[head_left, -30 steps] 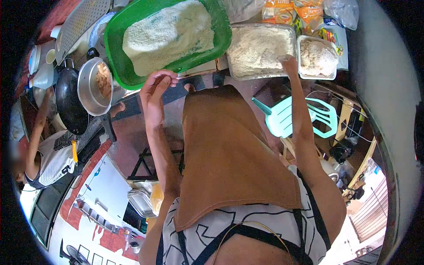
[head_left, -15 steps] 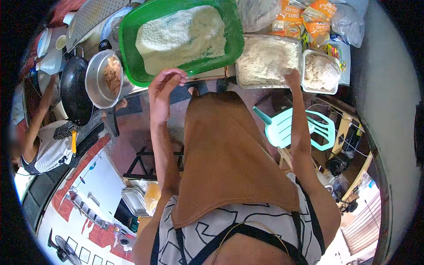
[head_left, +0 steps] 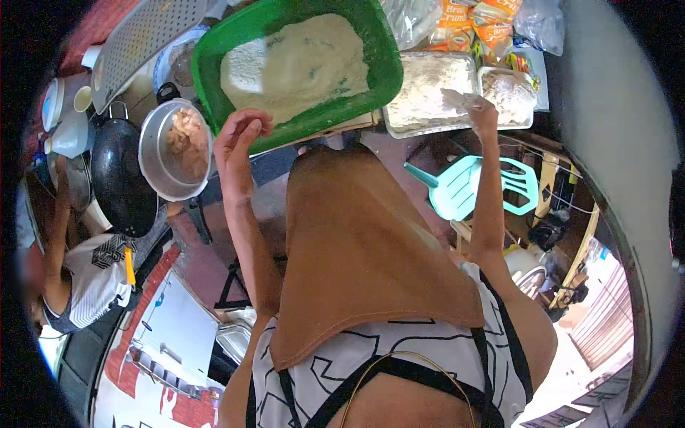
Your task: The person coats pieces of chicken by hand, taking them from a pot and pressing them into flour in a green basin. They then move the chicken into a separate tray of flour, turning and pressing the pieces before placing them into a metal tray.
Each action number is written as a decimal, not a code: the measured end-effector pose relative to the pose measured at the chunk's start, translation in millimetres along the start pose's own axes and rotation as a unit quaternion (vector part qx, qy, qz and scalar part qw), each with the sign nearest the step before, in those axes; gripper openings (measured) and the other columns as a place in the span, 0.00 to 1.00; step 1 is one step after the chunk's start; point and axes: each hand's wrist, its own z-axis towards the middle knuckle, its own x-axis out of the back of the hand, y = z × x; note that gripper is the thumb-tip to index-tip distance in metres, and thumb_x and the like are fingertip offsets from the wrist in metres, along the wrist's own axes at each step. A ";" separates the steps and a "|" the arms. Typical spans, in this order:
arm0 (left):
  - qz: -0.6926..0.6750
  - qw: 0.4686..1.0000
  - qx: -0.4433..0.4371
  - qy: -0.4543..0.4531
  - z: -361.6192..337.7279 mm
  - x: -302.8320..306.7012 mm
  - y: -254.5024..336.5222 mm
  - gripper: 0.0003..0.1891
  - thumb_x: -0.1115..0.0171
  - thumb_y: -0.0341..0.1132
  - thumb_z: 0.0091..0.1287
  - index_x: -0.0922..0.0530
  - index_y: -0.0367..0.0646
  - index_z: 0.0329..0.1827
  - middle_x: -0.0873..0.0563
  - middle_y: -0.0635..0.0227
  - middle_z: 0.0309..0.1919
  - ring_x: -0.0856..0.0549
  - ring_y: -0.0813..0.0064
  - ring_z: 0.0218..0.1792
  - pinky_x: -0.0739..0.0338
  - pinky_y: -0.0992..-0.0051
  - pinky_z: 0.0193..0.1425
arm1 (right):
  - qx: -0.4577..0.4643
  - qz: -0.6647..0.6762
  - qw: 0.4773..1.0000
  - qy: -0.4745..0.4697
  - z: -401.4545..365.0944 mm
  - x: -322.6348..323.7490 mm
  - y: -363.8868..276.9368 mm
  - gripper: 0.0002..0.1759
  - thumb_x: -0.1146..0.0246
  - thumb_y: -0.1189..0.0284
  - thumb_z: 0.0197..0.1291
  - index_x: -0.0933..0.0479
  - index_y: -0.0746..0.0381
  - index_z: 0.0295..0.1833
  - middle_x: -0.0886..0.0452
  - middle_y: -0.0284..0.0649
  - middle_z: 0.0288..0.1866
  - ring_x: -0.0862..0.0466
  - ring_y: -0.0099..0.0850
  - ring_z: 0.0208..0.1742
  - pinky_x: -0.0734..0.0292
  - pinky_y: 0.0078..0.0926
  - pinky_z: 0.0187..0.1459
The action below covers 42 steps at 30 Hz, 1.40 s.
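Note:
My left hand (head_left: pixel 241 139) is at the near rim of the green basin (head_left: pixel 396 68), palm turned inward, fingers loosely curled and apart from the thumb, with nothing seen in it. White flour (head_left: pixel 314 64) lies spread in the basin. On the right, my right hand (head_left: pixel 479 108) is above the border between a rectangular tray of whitish powder (head_left: pixel 432 89) and a smaller white tray of crumbly powder (head_left: pixel 503 103). Its fingers look coated white and stretch to the left; a thin piece among them cannot be ruled out.
To the left are a metal pot (head_left: pixel 153 153) with pale raw meat pieces (head_left: pixel 187 139), a black wok (head_left: pixel 127 178) and a perforated metal sheet (head_left: pixel 146 43). Bread crumb packets (head_left: pixel 492 32) lie behind the trays. A turquoise chair (head_left: pixel 457 189) stands below. Another person (head_left: pixel 93 274) is at far left.
My right hand has lifted from the rectangular tray's powder, its fingers now stretched leftward. My left hand has shifted slightly left along the basin's rim. The whole view has tilted a little.

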 end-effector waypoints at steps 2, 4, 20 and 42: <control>-0.003 1.000 -0.003 -0.001 4.3 11.9 6.4 0.07 0.41 0.29 0.71 0.18 0.35 0.46 0.14 0.66 0.40 0.17 0.76 0.42 0.25 0.75 0.51 | -0.003 0.041 0.999 0.004 -2.3 3.7 -4.2 0.17 0.31 0.72 0.53 0.15 0.63 0.50 0.12 0.47 0.34 0.13 0.33 0.34 0.19 0.32 0.39; 0.006 1.000 -0.005 -0.021 7.7 23.3 17.2 0.09 0.43 0.30 0.72 0.19 0.35 0.48 0.14 0.64 0.40 0.16 0.73 0.43 0.23 0.72 0.53 | -0.023 0.073 0.997 -0.007 -9.1 22.8 -24.6 0.16 0.30 0.71 0.53 0.15 0.62 0.49 0.11 0.48 0.36 0.12 0.34 0.37 0.19 0.32 0.41; -0.086 0.994 -0.056 -0.037 24.4 114.0 60.1 0.10 0.42 0.27 0.70 0.20 0.34 0.50 0.13 0.62 0.43 0.16 0.74 0.45 0.25 0.74 0.55 | 0.166 0.114 0.979 -0.043 -54.3 92.7 -337.2 0.15 0.34 0.76 0.61 0.16 0.67 0.53 0.12 0.36 0.41 0.17 0.22 0.39 0.20 0.23 0.44; -0.033 0.993 -0.075 0.085 -3.0 148.4 60.2 0.08 0.45 0.23 0.70 0.19 0.35 0.47 0.16 0.66 0.42 0.19 0.77 0.45 0.27 0.76 0.55 | 0.246 -0.133 0.941 -0.190 77.5 -204.3 -225.7 0.29 0.33 0.66 0.57 0.26 0.70 0.61 0.22 0.62 0.55 0.21 0.57 0.57 0.26 0.50 0.60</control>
